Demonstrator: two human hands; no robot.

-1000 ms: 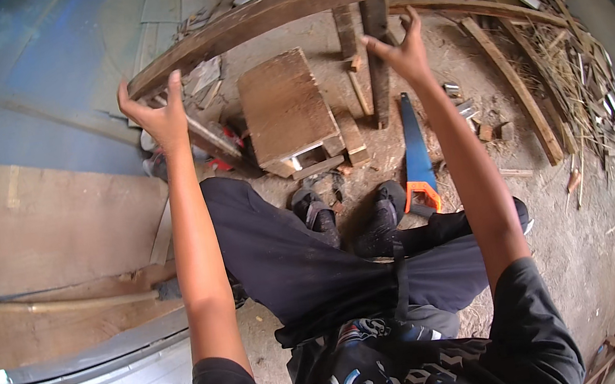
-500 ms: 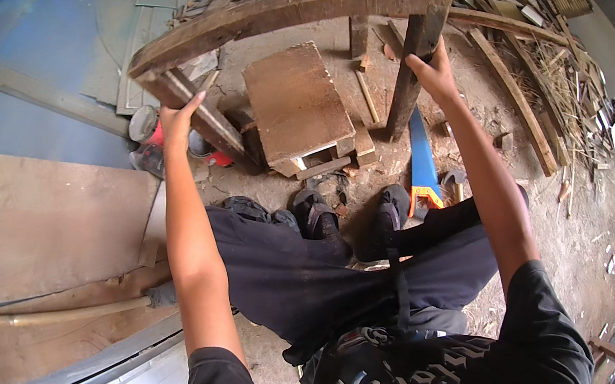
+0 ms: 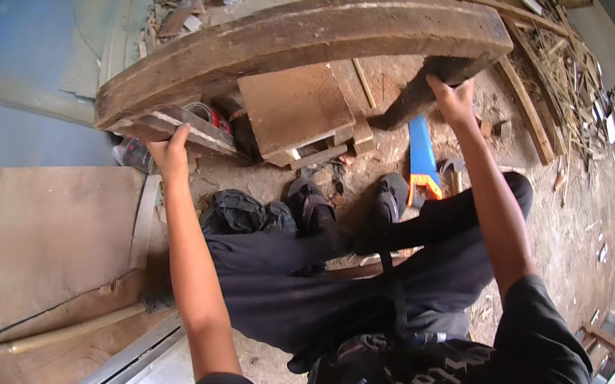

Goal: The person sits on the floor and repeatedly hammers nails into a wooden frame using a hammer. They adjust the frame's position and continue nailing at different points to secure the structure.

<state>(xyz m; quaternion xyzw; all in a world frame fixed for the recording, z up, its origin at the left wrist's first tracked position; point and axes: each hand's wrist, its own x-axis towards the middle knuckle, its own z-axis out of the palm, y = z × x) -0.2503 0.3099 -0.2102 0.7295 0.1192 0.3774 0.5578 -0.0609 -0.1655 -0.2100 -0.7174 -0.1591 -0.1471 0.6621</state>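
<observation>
Across the space in front of me stretches a heavy, worn wooden frame (image 3: 299, 35), with a thick beam on top and legs below. My left hand (image 3: 171, 151) is closed round its left leg, just under the beam. My right hand (image 3: 455, 98) grips the leg at the right end in the same way. Beyond my feet and partly hidden by the beam sits a low brown wooden block (image 3: 297, 113), box-like in shape. A handsaw (image 3: 421, 158) with a blue blade and orange handle lies on the floor near my right foot, beside a hammer (image 3: 455, 173).
Long timber strips (image 3: 524, 109) and scattered wood scraps (image 3: 573, 93) cover the floor at right. A brown board (image 3: 39, 226) stands along the left, with a pole (image 3: 65, 335) nearer me. Black cloth or plastic (image 3: 234, 213) lies by my left foot.
The frame has come nearer and tilted, its beam now lower in view and covering more of the wooden block. Both my hands moved with it, keeping their grip.
</observation>
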